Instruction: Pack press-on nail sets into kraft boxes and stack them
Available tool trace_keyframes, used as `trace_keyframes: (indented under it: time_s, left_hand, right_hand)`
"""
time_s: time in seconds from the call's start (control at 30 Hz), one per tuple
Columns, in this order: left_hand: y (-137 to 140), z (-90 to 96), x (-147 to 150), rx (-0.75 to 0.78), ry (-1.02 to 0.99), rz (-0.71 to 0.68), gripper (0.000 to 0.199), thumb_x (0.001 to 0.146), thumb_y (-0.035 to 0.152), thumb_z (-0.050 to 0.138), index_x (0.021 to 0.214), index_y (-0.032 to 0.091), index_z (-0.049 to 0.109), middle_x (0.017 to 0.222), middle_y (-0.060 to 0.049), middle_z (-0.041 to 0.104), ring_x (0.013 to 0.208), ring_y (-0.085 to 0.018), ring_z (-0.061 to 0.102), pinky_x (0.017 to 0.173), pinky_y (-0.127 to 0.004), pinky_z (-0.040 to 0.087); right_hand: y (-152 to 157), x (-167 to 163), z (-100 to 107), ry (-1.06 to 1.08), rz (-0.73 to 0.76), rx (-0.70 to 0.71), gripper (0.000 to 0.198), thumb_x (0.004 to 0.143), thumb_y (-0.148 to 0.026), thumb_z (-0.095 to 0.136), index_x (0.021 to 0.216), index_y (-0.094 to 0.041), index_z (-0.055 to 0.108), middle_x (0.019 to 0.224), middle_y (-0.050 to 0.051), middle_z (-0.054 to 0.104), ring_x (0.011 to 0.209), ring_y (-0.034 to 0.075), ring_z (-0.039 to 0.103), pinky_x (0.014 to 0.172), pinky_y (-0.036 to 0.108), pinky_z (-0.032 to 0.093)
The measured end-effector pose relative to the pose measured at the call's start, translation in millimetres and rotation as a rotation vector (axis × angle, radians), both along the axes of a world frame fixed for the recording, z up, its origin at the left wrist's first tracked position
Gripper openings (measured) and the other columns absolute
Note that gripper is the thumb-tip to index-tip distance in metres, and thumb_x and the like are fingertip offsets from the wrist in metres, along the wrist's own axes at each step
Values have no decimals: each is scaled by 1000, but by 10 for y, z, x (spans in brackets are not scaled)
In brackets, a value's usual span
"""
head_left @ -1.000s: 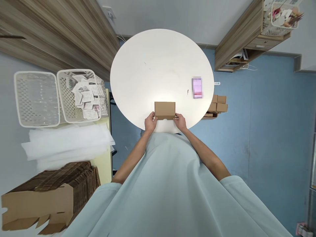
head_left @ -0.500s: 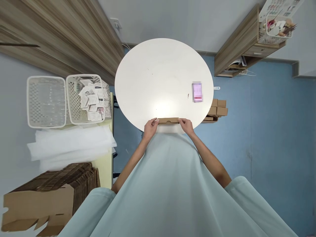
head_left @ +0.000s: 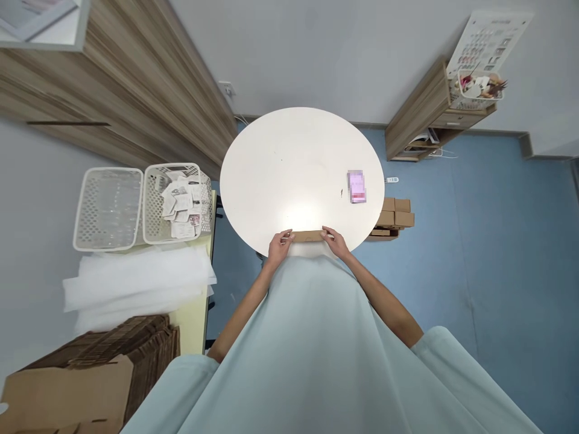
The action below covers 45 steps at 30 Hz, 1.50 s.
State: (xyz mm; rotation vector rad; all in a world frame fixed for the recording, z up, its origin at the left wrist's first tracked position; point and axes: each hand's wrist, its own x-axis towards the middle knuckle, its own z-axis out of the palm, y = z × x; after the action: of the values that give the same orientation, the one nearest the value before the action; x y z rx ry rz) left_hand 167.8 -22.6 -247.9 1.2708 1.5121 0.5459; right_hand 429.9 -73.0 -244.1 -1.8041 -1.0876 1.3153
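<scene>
A small brown cardboard box (head_left: 307, 236) lies at the near edge of the round white table (head_left: 289, 157), close to my body. My left hand (head_left: 279, 246) grips its left end, thumb toward me and fingers at the far side. At the opposite end my right hand (head_left: 335, 242) holds the box in the same way. The box looks closed, with its long side facing me. A phone-like object with a blurred pink screen (head_left: 357, 186) rests on the right part of the table.
Left, a side table (head_left: 192, 319) bears two white baskets (head_left: 145, 208), one with packets and cards, white sheets (head_left: 145, 280) and stacked flat cardboard (head_left: 67, 392). Brown boxes (head_left: 398, 214) are piled right of the round table. A wooden cabinet (head_left: 418, 114) stands at the back right.
My view has tilted up, so the table and its surroundings sit lower in the picture. The notch on the box's near side no longer shows as a dark gap; both hands stay at its ends.
</scene>
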Motion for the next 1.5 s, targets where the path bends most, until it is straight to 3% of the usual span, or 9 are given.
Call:
trace_keyframes:
  time_s: [0.37,0.67,0.9,1.2,1.37,1.5]
  left_hand:
    - [24,-83,59,63,5,98,31,96,44,76,116,22,82,117,-11,76,97,-22,74,98,-42,62]
    - [-157,-45,136,52,64,152,30,98,34,72,122,20,82,120,-12,78,104,-24,77,103,-42,61]
    - [-460,27,221,16,86,203,29,99,31,71,124,19,81,124,-13,79,106,-25,78,104,-43,62]
    - [-703,-17,173,-94,89,260,35,97,33,74,126,13,77,132,-19,78,111,-30,79,105,-47,61]
    - [-821,12,202,-69,55,263,31,96,38,74,115,14,81,125,-17,81,115,-32,78,106,-47,61]
    - [-1085,37,283,-33,14,313,37,95,46,76,115,15,81,126,-17,81,115,-32,78,104,-45,62]
  right_hand:
    - [90,-62,-143,-56,-36,154,49,99,-67,58,109,-26,83,120,11,82,115,31,74,104,48,60]
    - [-45,-167,-180,47,-186,159,55,93,-71,64,112,-24,82,127,13,80,118,31,74,105,48,61]
    - [-213,-196,-232,50,-337,114,65,83,-76,71,112,-18,78,128,20,74,114,32,74,104,49,62]
    - [-392,-217,-215,-24,-331,68,53,81,-73,74,94,-22,73,104,15,81,101,33,77,98,49,61]
    - [-495,-157,-187,-17,-285,104,53,81,-74,70,93,-22,74,106,16,82,101,32,77,96,47,61]
    - [-667,-108,-149,-48,-246,124,57,81,-76,66,96,-22,78,112,16,83,107,34,76,97,48,61]
